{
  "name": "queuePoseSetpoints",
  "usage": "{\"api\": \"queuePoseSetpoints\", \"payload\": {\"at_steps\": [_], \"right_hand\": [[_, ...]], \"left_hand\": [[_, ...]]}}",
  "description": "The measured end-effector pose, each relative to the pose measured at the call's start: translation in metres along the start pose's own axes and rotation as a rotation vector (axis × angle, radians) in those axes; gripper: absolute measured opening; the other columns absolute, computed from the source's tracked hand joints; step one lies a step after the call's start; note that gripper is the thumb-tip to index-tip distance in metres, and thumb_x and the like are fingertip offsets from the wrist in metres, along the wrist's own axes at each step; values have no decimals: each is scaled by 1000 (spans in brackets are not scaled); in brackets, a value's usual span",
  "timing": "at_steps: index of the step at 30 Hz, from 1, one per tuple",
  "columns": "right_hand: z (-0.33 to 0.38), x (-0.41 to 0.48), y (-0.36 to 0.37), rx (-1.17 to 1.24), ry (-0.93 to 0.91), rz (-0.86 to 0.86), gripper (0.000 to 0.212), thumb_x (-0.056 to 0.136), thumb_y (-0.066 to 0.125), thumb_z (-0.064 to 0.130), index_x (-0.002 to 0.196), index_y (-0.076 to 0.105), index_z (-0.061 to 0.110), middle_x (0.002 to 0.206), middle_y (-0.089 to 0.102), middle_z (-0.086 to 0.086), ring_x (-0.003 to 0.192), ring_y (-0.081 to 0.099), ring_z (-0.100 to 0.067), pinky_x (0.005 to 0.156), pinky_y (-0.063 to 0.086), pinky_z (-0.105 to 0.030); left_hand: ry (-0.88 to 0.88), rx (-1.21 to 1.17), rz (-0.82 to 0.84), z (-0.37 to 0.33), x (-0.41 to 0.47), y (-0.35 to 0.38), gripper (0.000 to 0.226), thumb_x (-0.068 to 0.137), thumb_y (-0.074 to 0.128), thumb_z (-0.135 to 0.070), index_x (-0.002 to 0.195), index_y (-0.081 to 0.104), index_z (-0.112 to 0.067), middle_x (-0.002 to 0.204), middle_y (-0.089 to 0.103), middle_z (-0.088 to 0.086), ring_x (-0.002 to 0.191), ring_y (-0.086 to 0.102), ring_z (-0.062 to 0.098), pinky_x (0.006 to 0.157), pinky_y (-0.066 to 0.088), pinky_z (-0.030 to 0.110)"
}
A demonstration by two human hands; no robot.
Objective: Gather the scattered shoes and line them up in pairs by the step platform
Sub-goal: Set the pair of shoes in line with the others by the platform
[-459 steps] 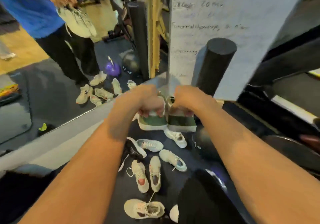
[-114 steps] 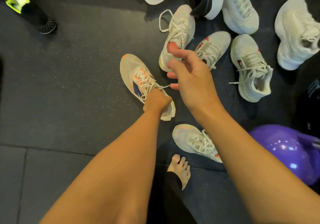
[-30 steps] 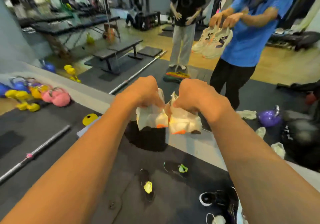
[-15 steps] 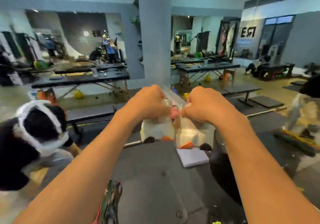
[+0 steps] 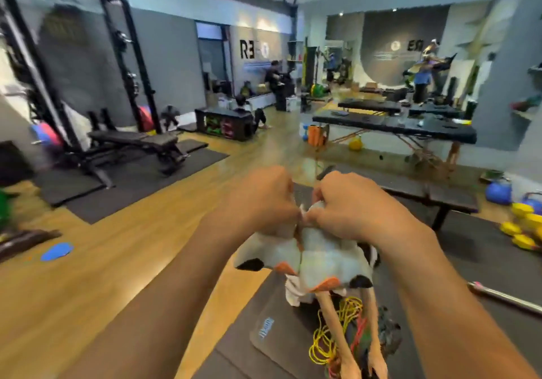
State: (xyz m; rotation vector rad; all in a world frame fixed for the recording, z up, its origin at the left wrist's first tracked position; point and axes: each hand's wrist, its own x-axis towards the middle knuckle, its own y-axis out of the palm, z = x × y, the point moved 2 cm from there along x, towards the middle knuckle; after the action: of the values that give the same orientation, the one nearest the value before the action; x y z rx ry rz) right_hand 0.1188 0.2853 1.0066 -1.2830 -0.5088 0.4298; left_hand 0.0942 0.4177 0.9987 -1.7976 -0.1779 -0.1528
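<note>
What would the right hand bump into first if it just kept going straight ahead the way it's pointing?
Probably nothing close. The right hand, gripping a pale shoe, points forward over the wood floor. The first thing roughly in line looks like the black padded table, though depth is hard to judge.

Wood floor (image 5: 96,261) left of hands: open, only blue disc (image 5: 56,252) on it. Below shoes: mat (image 5: 272,331) cluttered w/ yellow cord (image 5: 328,337). Right: barbell (image 5: 507,298) across dark floor, kettlebells (image 5: 522,220) beyond. Ahead: flat bench (image 5: 425,191) blocks fwd path.
</note>
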Motion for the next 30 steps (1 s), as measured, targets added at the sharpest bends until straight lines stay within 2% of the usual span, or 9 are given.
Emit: {"api": "queuePoseSetpoints", "payload": {"at_steps": [3, 7, 9, 11, 14, 17, 19, 24, 30], "right_hand": [[75, 66, 35, -1, -167, 38, 25, 81, 63, 35, 76, 66, 10, 73, 65, -9, 75, 62, -28, 59, 46, -33], [177, 144, 83, 64, -346, 46, 24, 83, 62, 36, 75, 63, 13, 74, 61, -5, 75, 57, -25, 53, 38, -31], [231, 179, 103, 82, -412, 56, 22, 83, 62, 38, 84, 63, 16, 81, 62, -4, 80, 57, -25, 58, 42, -32], [290, 206, 119, 148, -478, 52, 25, 83, 63, 41, 91, 62, 17, 85, 62, -3, 82, 58, -25, 66, 48, -35], [381, 232, 140, 197, -575, 42, 30, 83, 62, 45, 92, 62, 17, 89, 62, -5, 86, 58, -28, 65, 43, -33], [476, 248, 161, 255, -692, 52, 29, 84, 59, 44, 92, 64, 17, 94, 64, -7, 90, 59, -30, 66, 43, -33], [539, 252, 173, 292, -770, 52, 29, 83, 60, 44, 93, 65, 18, 96, 64, -8, 91, 59, -31, 68, 43, -33], [692, 245, 198, 328, -909, 52, 26, 84, 59, 41, 93, 65, 18, 92, 64, -8, 83, 56, -28, 65, 41, -32], [854, 260, 225, 258, -1020, 19, 27, 86, 58, 40, 103, 62, 19, 98, 61, -7, 89, 55, -30, 68, 39, -34]], "left_hand": [[-207, 18, -69, 101, -16, -12, 28, 78, 68, -29, 69, 59, -4, 70, 54, 20, 63, 51, 30, 49, 31, 30], [-462, 25, -115, 224, -51, -40, 34, 83, 66, -34, 84, 64, 0, 83, 62, 16, 78, 58, 30, 54, 36, 32], [-580, 34, -145, 282, -77, -58, 35, 86, 64, -35, 89, 63, 0, 88, 62, 15, 80, 57, 29, 55, 34, 31], [-688, 60, -192, 338, -112, -77, 32, 87, 62, -34, 87, 60, -2, 87, 60, 14, 81, 56, 29, 55, 33, 32], [-885, 38, -248, 420, -180, -96, 26, 85, 65, -28, 84, 59, -3, 87, 61, 13, 86, 57, 31, 64, 39, 37], [-1048, -40, -364, 494, -258, -108, 16, 82, 68, -22, 71, 58, -16, 73, 58, 1, 75, 54, 24, 62, 41, 35], [-1123, -18, -414, 539, -297, -118, 28, 81, 68, -22, 62, 48, -22, 65, 51, -5, 70, 50, 21, 57, 34, 32], [-1231, 201, -312, 643, -357, -170, 29, 81, 66, -22, 60, 46, -16, 68, 51, 4, 74, 53, 26, 58, 37, 33], [-1276, 344, -254, 767, -400, -242, 19, 86, 60, -29, 75, 50, -17, 75, 53, 0, 72, 54, 19, 54, 37, 28]]}}
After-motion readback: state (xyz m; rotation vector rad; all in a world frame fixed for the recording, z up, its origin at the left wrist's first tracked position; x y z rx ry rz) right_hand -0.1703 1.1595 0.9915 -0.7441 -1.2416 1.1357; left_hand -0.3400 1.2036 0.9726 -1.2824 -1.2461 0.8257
